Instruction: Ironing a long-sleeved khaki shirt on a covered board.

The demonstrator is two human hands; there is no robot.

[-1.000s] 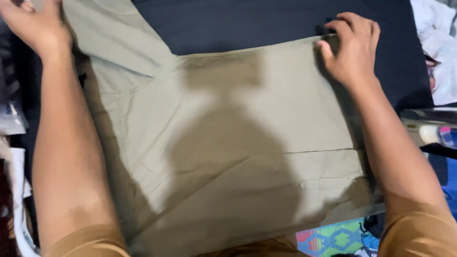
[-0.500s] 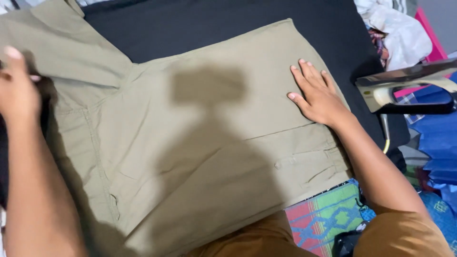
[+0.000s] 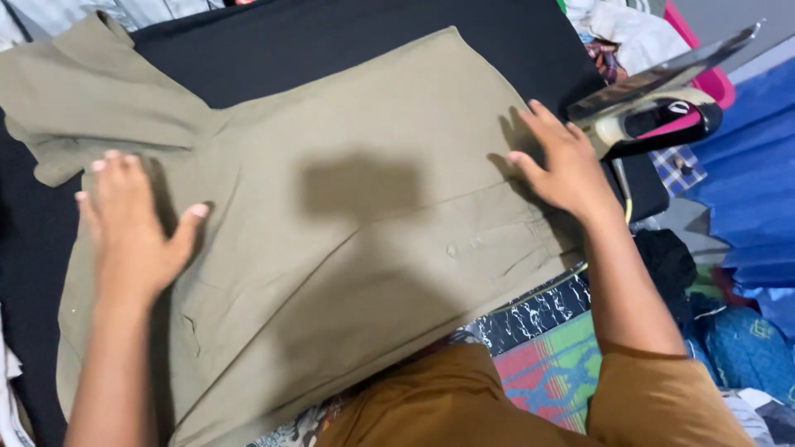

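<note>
An olive-green shirt lies spread flat on a black padded surface, its sleeve reaching to the upper left. My left hand rests flat on the shirt's left side, fingers apart. My right hand presses flat on the shirt's right edge, fingers spread. Neither hand holds anything. A clothes iron stands tilted on its heel just right of my right hand, close to the fingertips.
A pile of clothes and a pink item lie at the upper right. Blue fabric covers the right side. A patterned colourful mat shows below the board, near my orange-brown clothing.
My left hand moved from the shirt's far left edge inward onto the cloth. My right hand slid to the shirt's right edge. The view shifted, bringing the iron fully into sight.
</note>
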